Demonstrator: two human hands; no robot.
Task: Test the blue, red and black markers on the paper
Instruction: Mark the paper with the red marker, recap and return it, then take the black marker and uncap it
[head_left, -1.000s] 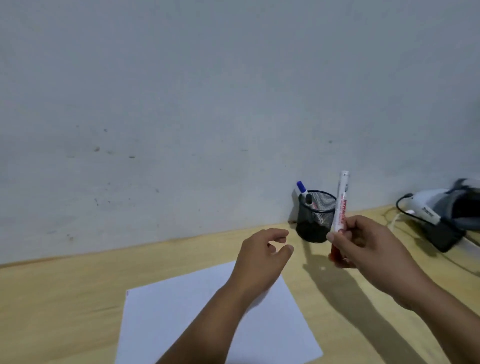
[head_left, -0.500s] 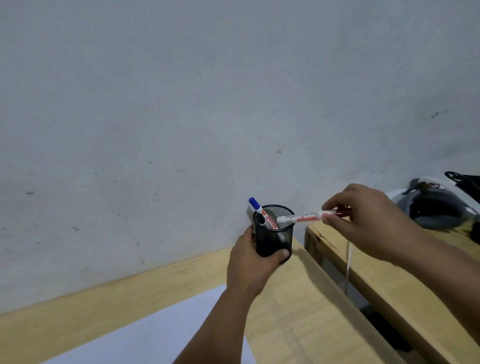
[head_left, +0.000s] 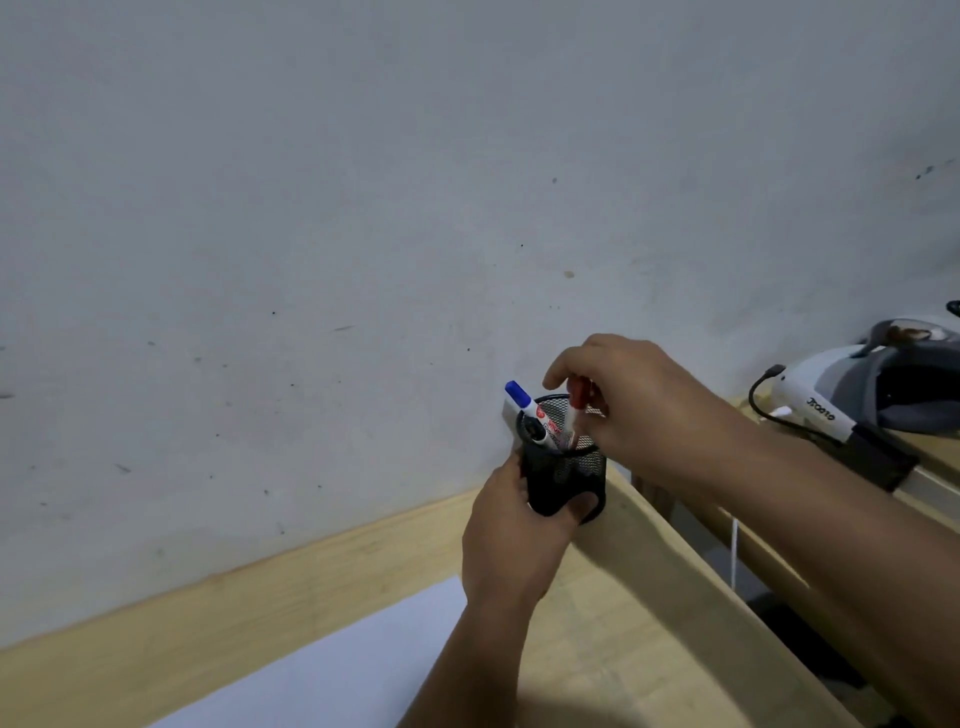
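Observation:
A black mesh pen cup (head_left: 569, 480) stands at the back of the wooden desk, near the wall. My left hand (head_left: 511, 540) wraps around its lower part. The blue-capped marker (head_left: 524, 410) leans out of the cup to the left, and a black-capped marker (head_left: 532, 432) sits lower inside. My right hand (head_left: 631, 400) is over the cup's rim, fingers pinched on the red-capped marker (head_left: 575, 410), which stands cap up with its lower end inside the cup. The white paper (head_left: 322, 670) lies on the desk at the lower left.
The desk (head_left: 623, 639) ends at its right edge with a gap beside a second wooden surface (head_left: 930, 462). On that surface lie a white and grey headset (head_left: 872, 395) and a black cable (head_left: 769, 410). A grey wall runs behind.
My left hand moved from above the paper to grip the cup. My right hand turned the red marker from upright through horizontal and lowered it, cap up, into the cup.

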